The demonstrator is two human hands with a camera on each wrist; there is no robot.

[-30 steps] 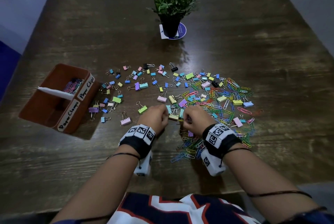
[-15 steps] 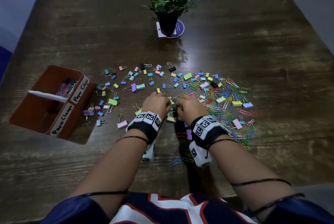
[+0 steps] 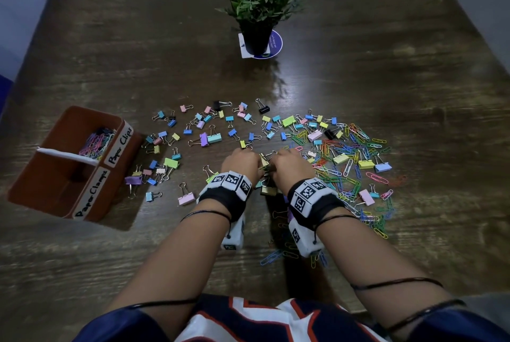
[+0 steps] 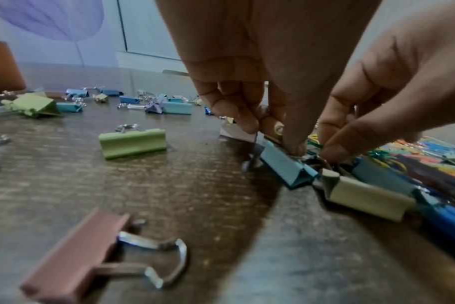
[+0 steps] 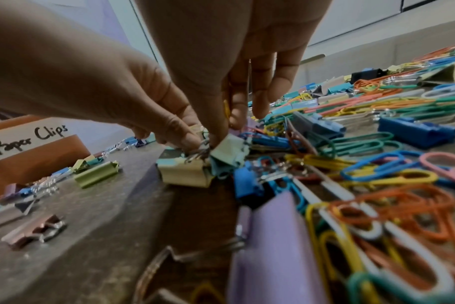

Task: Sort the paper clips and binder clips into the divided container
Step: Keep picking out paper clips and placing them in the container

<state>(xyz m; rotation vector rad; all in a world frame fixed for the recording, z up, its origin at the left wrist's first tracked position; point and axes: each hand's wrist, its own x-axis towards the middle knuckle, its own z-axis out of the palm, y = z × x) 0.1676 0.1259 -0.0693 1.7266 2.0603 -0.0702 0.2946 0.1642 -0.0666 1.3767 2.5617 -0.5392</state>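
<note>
1. Step in hand, as I judge it: gathering binder clips from the mixed pile (image 3: 325,154) in the middle of the table (image 3: 386,65).
2. The left hand (image 3: 242,163) pinches the wire handle of a blue clip (image 4: 286,168); the right hand (image 3: 292,166) pinches wire handles in a tangled bunch (image 5: 195,164) lying just under both sets of fingertips.
3. The next move probably needs the bunch lifted free and carried left to the container (image 3: 55,198), into its "Paper Clamps" half.
</note>
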